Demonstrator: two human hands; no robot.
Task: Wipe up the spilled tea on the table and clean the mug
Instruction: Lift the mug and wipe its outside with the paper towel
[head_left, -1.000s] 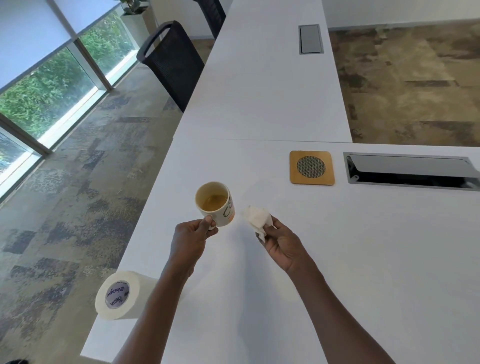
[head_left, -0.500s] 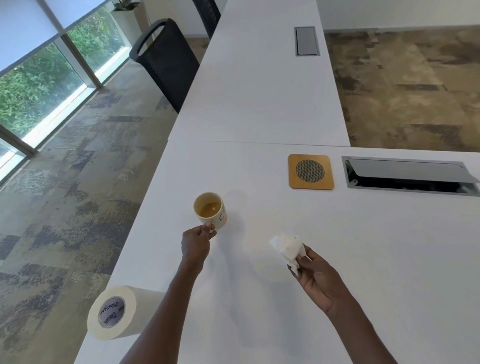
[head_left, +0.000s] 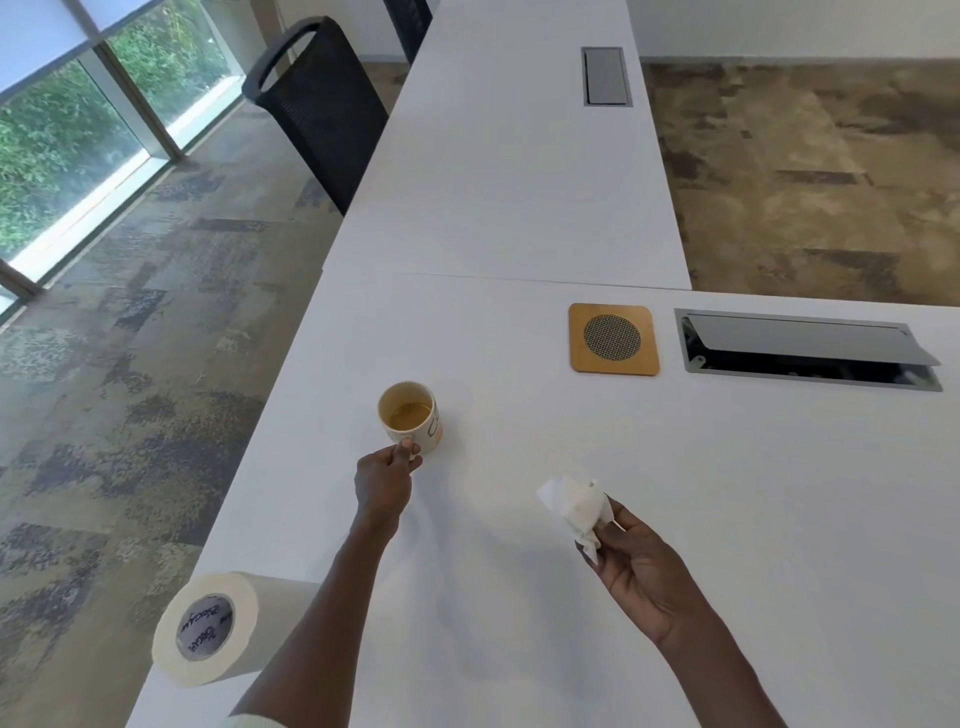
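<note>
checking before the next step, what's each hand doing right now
Left hand: closed on the handle of the mug, which has tea in it.
Right hand: closed on a crumpled paper towel, held above the table.

The table (head_left: 519, 208) looked smooth, matt white; on it, a glossy ceramic mug (head_left: 410, 419), a wooden coaster (head_left: 613, 340), crumpled paper tissue (head_left: 576, 503).
</note>
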